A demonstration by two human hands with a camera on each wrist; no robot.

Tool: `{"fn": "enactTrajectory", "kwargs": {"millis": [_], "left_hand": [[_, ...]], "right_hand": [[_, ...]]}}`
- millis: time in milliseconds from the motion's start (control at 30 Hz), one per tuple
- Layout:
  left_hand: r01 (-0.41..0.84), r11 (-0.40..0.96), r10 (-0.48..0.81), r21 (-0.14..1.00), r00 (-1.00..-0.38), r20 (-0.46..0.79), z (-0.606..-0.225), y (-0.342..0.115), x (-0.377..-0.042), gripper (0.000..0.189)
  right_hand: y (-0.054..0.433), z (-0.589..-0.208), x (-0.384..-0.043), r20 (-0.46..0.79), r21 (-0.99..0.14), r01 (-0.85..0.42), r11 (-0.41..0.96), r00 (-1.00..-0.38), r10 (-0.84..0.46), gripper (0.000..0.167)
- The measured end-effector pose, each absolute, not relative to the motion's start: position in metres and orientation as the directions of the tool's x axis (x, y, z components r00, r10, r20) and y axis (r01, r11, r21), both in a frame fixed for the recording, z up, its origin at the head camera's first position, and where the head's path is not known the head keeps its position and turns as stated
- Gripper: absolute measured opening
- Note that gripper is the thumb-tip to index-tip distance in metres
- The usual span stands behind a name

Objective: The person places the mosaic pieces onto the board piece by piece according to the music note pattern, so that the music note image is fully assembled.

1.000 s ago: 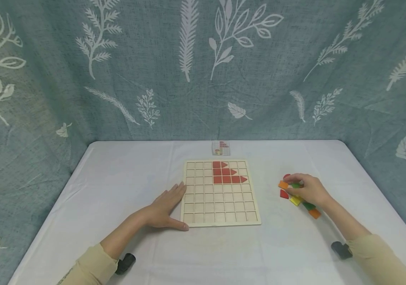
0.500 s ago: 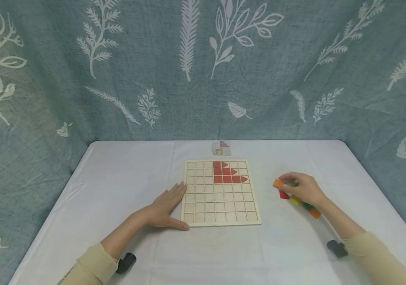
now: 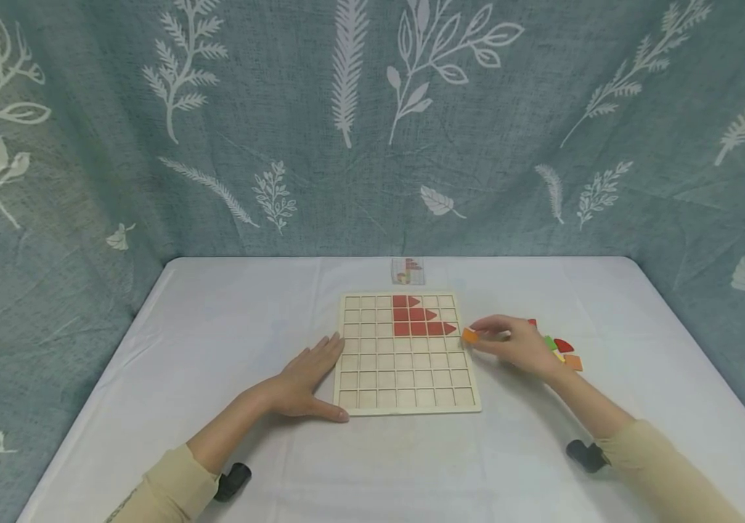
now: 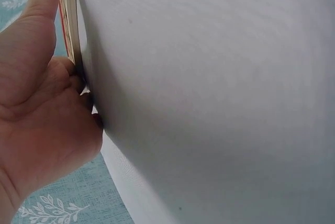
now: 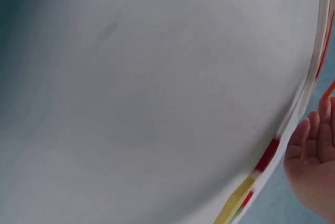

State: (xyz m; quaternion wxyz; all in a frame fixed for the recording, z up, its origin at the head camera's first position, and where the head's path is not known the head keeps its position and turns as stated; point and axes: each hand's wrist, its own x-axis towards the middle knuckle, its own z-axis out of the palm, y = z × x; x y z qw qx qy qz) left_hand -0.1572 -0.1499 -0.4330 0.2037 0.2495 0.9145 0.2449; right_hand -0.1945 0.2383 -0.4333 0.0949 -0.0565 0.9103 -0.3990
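A square wooden grid board (image 3: 405,398) lies mid-table, with red square and pointed tiles (image 3: 417,329) set in three rows at its upper right. My left hand (image 3: 300,378) rests along the board's left edge, fingers extended and thumb at the lower corner; the left wrist view shows this hand (image 4: 47,114) against the board's side (image 4: 72,25). Between thumb and fingertips, my right hand (image 3: 515,345) pinches an orange tile (image 3: 470,335) right at the board's right edge. In the right wrist view the tile (image 5: 328,90) shows only partly above the fingers.
Right of the board lies a small group of loose tiles, among them a red rounded one (image 3: 563,346), an orange one (image 3: 573,362) and a green one (image 3: 550,343), partly hidden by my right hand. Behind the board is a small picture card (image 3: 408,271). A patterned curtain (image 3: 372,196) hangs behind the table.
My right hand has carried the orange tile leftward from the loose tiles to the board's right edge, uncovering more of the group. The left hand has stayed in place.
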Motion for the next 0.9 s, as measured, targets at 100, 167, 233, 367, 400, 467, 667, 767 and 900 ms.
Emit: {"fn": "enactTrajectory", "kwargs": {"millis": [100,167,233,367,400,467,667,767,900], "left_hand": [[0.353,0.752,0.557,0.557,-0.792,-0.250,-0.433,-0.150,-0.158,0.121],[0.354,0.751,0.559,0.557,-0.791,-0.251,-0.433,-0.151,-0.158,0.120],[0.352,0.757,0.555,0.551,-0.791,-0.257,-0.433,-0.151,-0.158,0.120],[0.349,0.761,0.552,0.548,-0.792,-0.263,-0.434,-0.150,-0.158,0.120],[0.347,0.759,0.552,0.550,-0.792,-0.262,-0.433,-0.150,-0.157,0.120],[0.347,0.754,0.556,0.557,-0.789,-0.261,-0.433,-0.151,-0.158,0.120],[0.356,0.746,0.565,0.563,-0.786,-0.252,-0.434,-0.152,-0.159,0.120],[0.355,0.746,0.566,0.563,-0.784,-0.255,-0.434,-0.151,-0.159,0.120],[0.353,0.747,0.565,0.564,-0.784,-0.258,-0.433,-0.152,-0.159,0.120]], "right_hand": [[0.222,-0.434,-0.196,-0.119,-0.741,-0.061,0.669,-0.968,-0.219,0.039],[0.211,-0.434,-0.197,-0.105,-0.748,-0.090,0.658,-0.962,-0.251,0.037],[0.200,-0.433,-0.198,-0.088,-0.759,-0.126,0.639,-0.952,-0.292,0.034],[0.180,-0.432,-0.201,-0.049,-0.773,-0.199,0.602,-0.927,-0.371,0.026],[0.176,-0.431,-0.201,-0.043,-0.774,-0.214,0.596,-0.921,-0.387,0.025],[0.168,-0.431,-0.203,-0.032,-0.763,-0.245,0.598,-0.910,-0.414,0.023],[0.153,-0.433,-0.208,0.018,-0.713,-0.352,0.607,-0.874,-0.485,0.020],[0.149,-0.435,-0.209,0.046,-0.710,-0.388,0.588,-0.859,-0.510,0.018],[0.145,-0.435,-0.209,0.069,-0.708,-0.412,0.573,-0.849,-0.524,0.017]]}}
